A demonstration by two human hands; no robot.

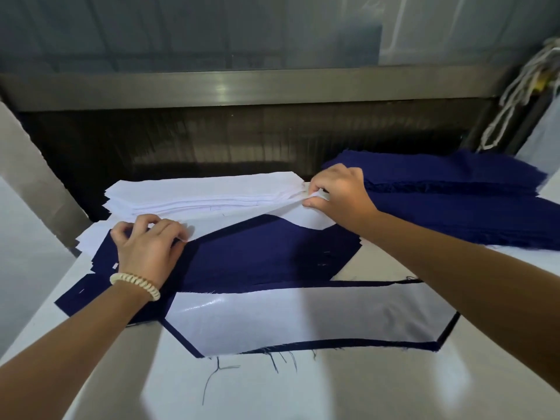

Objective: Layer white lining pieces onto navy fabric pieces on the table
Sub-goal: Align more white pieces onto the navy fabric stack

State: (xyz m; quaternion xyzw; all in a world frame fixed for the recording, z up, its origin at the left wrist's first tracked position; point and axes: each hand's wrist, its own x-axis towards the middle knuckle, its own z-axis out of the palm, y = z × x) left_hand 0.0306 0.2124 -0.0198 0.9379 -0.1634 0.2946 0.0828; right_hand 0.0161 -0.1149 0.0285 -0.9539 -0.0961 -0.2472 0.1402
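Note:
A bare navy piece (260, 253) lies flat mid-table. One white lining piece (239, 216) stretches over its far edge, drawn off the white lining stack (200, 190) behind it. My right hand (336, 192) pinches the lining's right corner. My left hand (148, 247), with a bead bracelet at the wrist, pinches its left end with curled fingers. Nearer me sits another navy piece (448, 328) covered by a shiny white lining (303, 316), only its dark border showing.
A pile of navy pieces (460, 201) lies at the back right. Loose dark threads (218, 371) trail over the white table (303, 389) near the front edge. A dark metal machine bar (242, 89) runs across behind the table. White cords (515, 86) hang at far right.

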